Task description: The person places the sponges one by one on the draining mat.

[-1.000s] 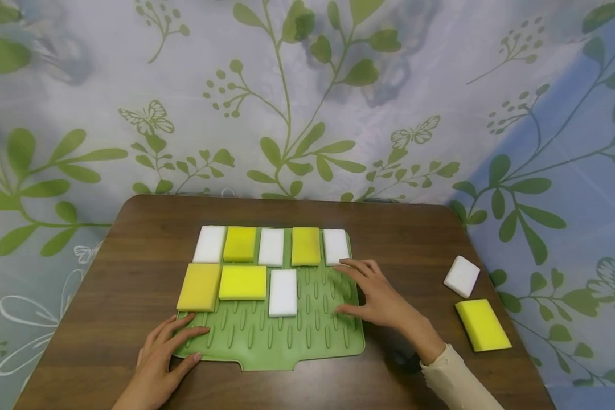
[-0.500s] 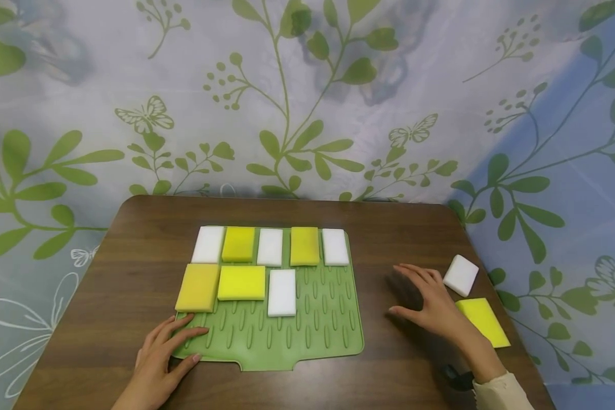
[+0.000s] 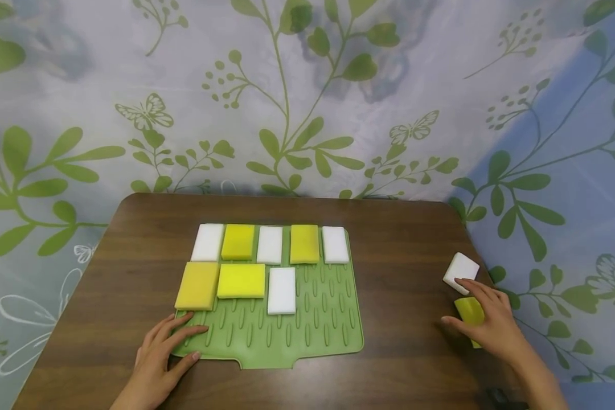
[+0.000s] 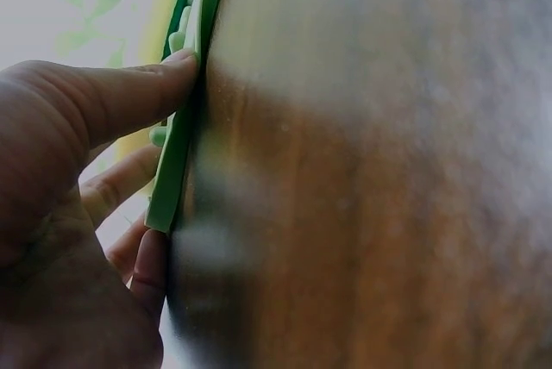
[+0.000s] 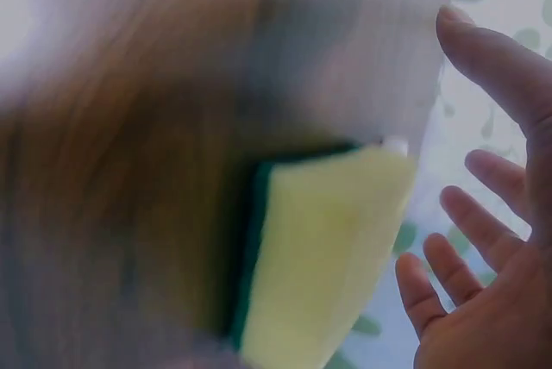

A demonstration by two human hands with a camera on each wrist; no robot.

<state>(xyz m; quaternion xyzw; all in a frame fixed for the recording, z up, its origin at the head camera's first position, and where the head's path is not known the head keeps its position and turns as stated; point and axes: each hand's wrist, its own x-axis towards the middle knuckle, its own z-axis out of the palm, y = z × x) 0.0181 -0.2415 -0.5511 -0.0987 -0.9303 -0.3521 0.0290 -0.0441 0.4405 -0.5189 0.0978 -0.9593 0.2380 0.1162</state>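
Observation:
My left hand (image 3: 158, 354) rests with relaxed, spread fingers on the near left corner of a green ribbed mat (image 3: 307, 336). In the left wrist view the thumb lies on the edge of the mat (image 4: 168, 184). At the table's right side, my right hand (image 3: 494, 324) hovers over a yellow sponge (image 3: 470, 312), fingers spread and partly hiding it. The right wrist view shows that sponge (image 5: 332, 248) with a dark green underside, apart from the fingers. A white sponge block (image 3: 461, 272) lies just beyond the right fingertips.
On the mat sit white blocks (image 3: 282, 290) and yellow sponges (image 3: 241, 281), in a full back row and a partial second row. The brown table (image 3: 400, 245) meets a leaf-patterned curtain (image 3: 297, 114) behind and at the right.
My right hand has travelled right, from the mat's right side across the table to above the yellow sponge. My left hand has stayed at the mat's corner.

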